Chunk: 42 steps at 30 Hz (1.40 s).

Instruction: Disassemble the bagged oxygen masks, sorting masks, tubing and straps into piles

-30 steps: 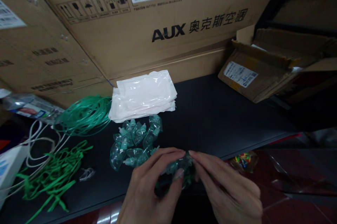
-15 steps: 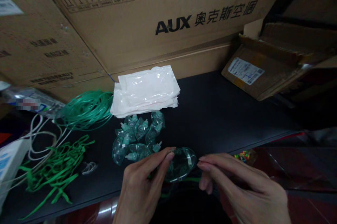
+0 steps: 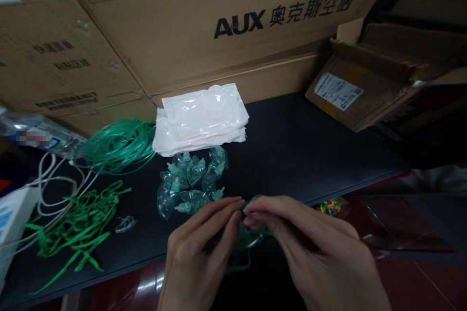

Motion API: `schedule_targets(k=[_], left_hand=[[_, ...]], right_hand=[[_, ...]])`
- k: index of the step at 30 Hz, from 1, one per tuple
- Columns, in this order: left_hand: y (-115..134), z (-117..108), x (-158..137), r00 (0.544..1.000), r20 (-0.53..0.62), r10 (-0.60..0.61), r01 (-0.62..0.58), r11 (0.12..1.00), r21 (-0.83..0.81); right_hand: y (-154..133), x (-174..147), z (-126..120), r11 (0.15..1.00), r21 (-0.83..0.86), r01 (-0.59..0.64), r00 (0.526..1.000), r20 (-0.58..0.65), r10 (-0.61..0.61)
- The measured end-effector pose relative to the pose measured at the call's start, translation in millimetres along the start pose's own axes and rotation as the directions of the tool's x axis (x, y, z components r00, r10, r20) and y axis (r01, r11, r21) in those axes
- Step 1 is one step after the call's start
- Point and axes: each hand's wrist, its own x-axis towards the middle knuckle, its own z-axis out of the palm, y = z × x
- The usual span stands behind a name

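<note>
Low at the front of the table, my left hand (image 3: 204, 245) pinches the edge of a clear green oxygen mask (image 3: 248, 239). My right hand (image 3: 317, 245) has its thumb and fingers pressed together at the same edge, touching or nearly touching the left fingertips. What lies between the right fingertips is hidden. Both hands cover much of the mask; a green strap (image 3: 239, 267) hangs below it. Beyond the left hand, several similar masks (image 3: 195, 174) lie in a cluster.
White packets (image 3: 204, 116) are stacked behind the masks. To the left are coiled green tubing (image 3: 118, 148), a heap of green straps (image 3: 82, 221), small metal strips (image 3: 125, 224), white cable (image 3: 47, 194) and a plastic bottle (image 3: 40, 128). Cardboard boxes (image 3: 175, 43) wall the back; an opened carton (image 3: 350, 92) stands right.
My right hand has moved left to the mask's edge and now meets my left hand there. The mask is turned and more covered. The view has tipped slightly downward.
</note>
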Motion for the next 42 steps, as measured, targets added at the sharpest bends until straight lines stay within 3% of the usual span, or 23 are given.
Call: schedule_targets(k=[6, 13, 17, 21, 34, 38, 42], left_hand=[[-1, 5, -8, 0.999, -0.031, -0.019, 0.017, 0.998, -0.057], [1, 6, -12, 0.996, -0.080, -0.043, 0.038, 0.997, -0.064], [0, 6, -12, 0.994, -0.096, -0.043, 0.040, 0.998, -0.039], [0, 7, -15, 0.994, -0.108, -0.033, 0.030, 0.999, -0.029], [2, 14, -22, 0.978, -0.196, -0.077, 0.071, 0.997, -0.039], [0, 13, -26, 0.982, -0.191, 0.002, 0.011, 0.998, 0.067], [-2, 9, -24, 0.975, -0.133, 0.177, -0.144, 0.964, 0.225]], right_hand=[[13, -10, 6, 0.998, -0.070, -0.004, 0.997, -0.074, -0.002], [10, -12, -1, 0.993, -0.113, 0.028, 1.000, 0.016, -0.027], [9, -9, 0, 0.994, -0.106, -0.005, 1.000, 0.000, 0.005], [9, -7, 0, 0.990, -0.124, 0.063, 0.998, 0.020, -0.061], [14, -12, 4, 0.977, -0.210, -0.022, 0.999, -0.044, 0.013], [14, -13, 6, 0.973, -0.231, -0.018, 0.999, -0.052, 0.006], [14, -13, 10, 0.969, -0.242, 0.040, 0.997, -0.048, -0.053]])
